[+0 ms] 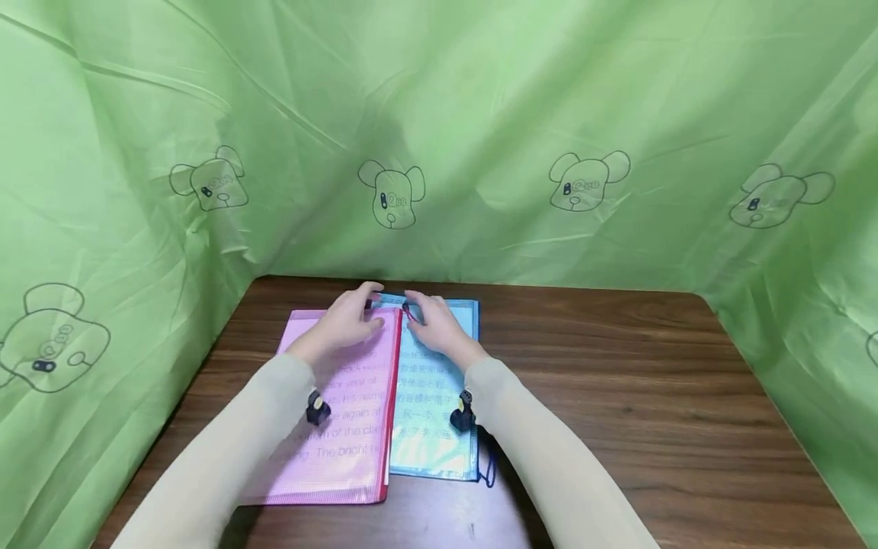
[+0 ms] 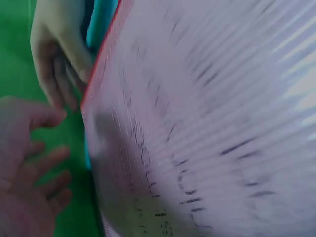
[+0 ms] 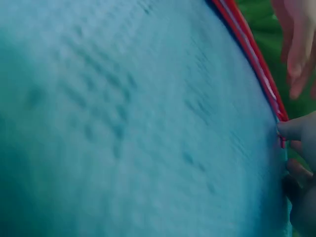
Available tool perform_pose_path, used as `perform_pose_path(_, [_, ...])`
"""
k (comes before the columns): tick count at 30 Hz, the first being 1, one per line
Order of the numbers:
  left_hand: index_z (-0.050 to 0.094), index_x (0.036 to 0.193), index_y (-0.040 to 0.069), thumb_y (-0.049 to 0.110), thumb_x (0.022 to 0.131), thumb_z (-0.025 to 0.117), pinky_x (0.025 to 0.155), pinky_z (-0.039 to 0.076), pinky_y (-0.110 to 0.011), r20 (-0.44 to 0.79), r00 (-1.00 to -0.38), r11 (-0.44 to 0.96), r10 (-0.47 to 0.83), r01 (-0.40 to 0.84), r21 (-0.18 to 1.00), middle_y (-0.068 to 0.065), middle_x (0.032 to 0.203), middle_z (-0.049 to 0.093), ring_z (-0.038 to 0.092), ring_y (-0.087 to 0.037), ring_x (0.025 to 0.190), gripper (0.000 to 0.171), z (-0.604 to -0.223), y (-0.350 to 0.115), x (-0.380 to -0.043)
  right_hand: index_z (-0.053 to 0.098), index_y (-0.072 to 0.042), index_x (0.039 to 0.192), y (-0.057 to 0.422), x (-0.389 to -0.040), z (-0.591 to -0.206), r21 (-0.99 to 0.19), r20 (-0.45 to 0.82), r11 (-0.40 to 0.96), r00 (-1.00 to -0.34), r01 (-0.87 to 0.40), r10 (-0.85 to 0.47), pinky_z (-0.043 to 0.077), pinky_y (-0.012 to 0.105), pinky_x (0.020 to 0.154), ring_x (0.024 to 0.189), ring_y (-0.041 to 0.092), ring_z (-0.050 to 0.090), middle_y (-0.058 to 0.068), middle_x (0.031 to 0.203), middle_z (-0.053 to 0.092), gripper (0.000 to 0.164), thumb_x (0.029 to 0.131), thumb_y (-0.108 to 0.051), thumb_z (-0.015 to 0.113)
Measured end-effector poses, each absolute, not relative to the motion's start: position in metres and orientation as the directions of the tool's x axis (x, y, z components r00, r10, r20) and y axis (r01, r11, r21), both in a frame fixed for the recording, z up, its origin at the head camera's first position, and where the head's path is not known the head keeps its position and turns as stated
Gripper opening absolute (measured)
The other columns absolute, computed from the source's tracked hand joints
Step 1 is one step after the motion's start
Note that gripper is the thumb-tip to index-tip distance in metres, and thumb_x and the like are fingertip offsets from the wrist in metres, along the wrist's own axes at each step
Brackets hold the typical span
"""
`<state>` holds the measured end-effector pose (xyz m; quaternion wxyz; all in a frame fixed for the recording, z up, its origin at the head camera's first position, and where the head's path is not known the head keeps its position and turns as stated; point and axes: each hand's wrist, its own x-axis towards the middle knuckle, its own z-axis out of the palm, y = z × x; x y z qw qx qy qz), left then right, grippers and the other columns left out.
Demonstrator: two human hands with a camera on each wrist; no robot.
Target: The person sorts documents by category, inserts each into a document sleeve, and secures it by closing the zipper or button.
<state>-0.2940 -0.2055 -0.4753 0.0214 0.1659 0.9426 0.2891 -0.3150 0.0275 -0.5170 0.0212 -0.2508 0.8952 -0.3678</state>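
Observation:
A pink zip pouch with printed pages inside lies on the table, its red zip along the right side. It overlaps a blue zip pouch, which also holds printed sheets. My right hand is at the pink pouch's top right corner; thumb and forefinger pinch the red zipper pull. In the right wrist view, the right thumb meets the end of the red zip. My left hand hovers over the pink pouch's top edge, fingers loosely bent. The left wrist view shows that left hand apart from the pouch.
A dark wooden table extends to the right of the pouches. A blue cord loop sticks out at the blue pouch's lower right corner. Green cloth with printed bear heads hangs behind the table and at both sides.

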Motion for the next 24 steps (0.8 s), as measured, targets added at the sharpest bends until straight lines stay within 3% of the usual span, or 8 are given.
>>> perform_pose_path(4, [0.047,0.157,0.006,0.02,0.095,0.08,0.117,0.041,-0.061,-0.01,-0.928,0.786,0.371,0.309,0.536,-0.017,0.134,0.069,0.058,-0.043,0.131,0.072,-0.488,-0.2,-0.307,0.065,-0.005,0.146,0.023,-0.311,-0.523,-0.656,0.17,0.615,-0.879,-0.438,-0.445,0.042,0.047,0.118,0.136,0.034,0.053,0.01,0.139,0.072,0.042,0.105,-0.011,0.072])
perform_pose_path(7, [0.054,0.146,0.009,0.015,0.094,0.081,0.109,0.041,-0.059,0.002,-0.928,0.785,0.373,0.317,0.531,-0.013,0.118,0.067,0.058,-0.038,0.116,0.06,-0.492,-0.198,-0.304,0.074,-0.009,0.129,0.021,-0.308,-0.526,-0.671,0.169,0.602,-0.88,-0.433,-0.444,0.047,0.042,0.109,0.122,0.028,0.058,0.007,0.124,0.074,0.024,0.106,-0.017,0.073])
perform_pose_path(12, [0.059,0.135,0.012,0.004,0.101,0.071,0.091,0.048,-0.045,0.058,-0.94,0.655,0.335,0.276,0.703,-0.009,0.106,0.064,0.058,-0.027,0.093,0.037,-0.49,-0.204,-0.297,0.079,-0.014,0.114,0.027,-0.303,-0.516,-0.737,0.261,0.495,-0.869,-0.461,-0.42,0.056,0.032,0.088,0.098,0.017,0.067,0.0,0.112,0.073,0.011,0.106,-0.021,0.074])
perform_pose_path(16, [0.06,0.134,0.004,0.002,0.105,0.067,0.084,0.05,-0.033,0.063,-0.954,0.494,0.293,0.207,0.844,-0.013,0.109,0.07,0.062,-0.025,0.093,0.03,-0.482,-0.212,-0.293,0.084,-0.014,0.115,0.035,-0.298,-0.497,-0.722,0.407,0.398,-0.812,-0.566,-0.418,0.058,0.028,0.077,0.087,0.013,0.067,-0.001,0.11,0.077,0.013,0.105,-0.017,0.075])
perform_pose_path(19, [0.062,0.131,0.0,0.001,0.105,0.067,0.078,0.049,-0.026,0.067,-0.959,0.432,0.275,0.185,0.883,-0.016,0.109,0.072,0.061,-0.023,0.091,0.026,-0.474,-0.219,-0.292,0.084,-0.013,0.12,0.039,-0.292,-0.486,-0.693,0.441,0.348,-0.754,-0.631,-0.488,0.057,0.025,0.076,0.085,0.01,0.065,-0.001,0.109,0.078,0.018,0.104,-0.016,0.076])
perform_pose_path(22, [0.066,0.126,0.0,0.0,0.105,0.066,0.074,0.048,-0.023,0.071,-0.957,0.415,0.283,0.189,0.89,-0.018,0.107,0.071,0.06,-0.022,0.088,0.021,-0.467,-0.223,-0.288,0.079,-0.011,0.132,0.038,-0.288,-0.483,-0.699,0.404,0.335,-0.735,-0.632,-0.545,0.058,0.026,0.079,0.096,0.014,0.068,0.0,0.115,0.076,0.029,0.103,-0.018,0.078])
perform_pose_path(24, [0.067,0.124,0.001,-0.001,0.105,0.066,0.072,0.048,-0.023,0.07,-0.951,0.419,0.302,0.198,0.886,-0.018,0.107,0.071,0.06,-0.02,0.087,0.019,-0.464,-0.222,-0.286,0.073,-0.011,0.14,0.035,-0.287,-0.484,-0.732,0.367,0.338,-0.759,-0.592,-0.537,0.059,0.028,0.081,0.106,0.02,0.071,0.002,0.123,0.075,0.04,0.102,-0.022,0.079])
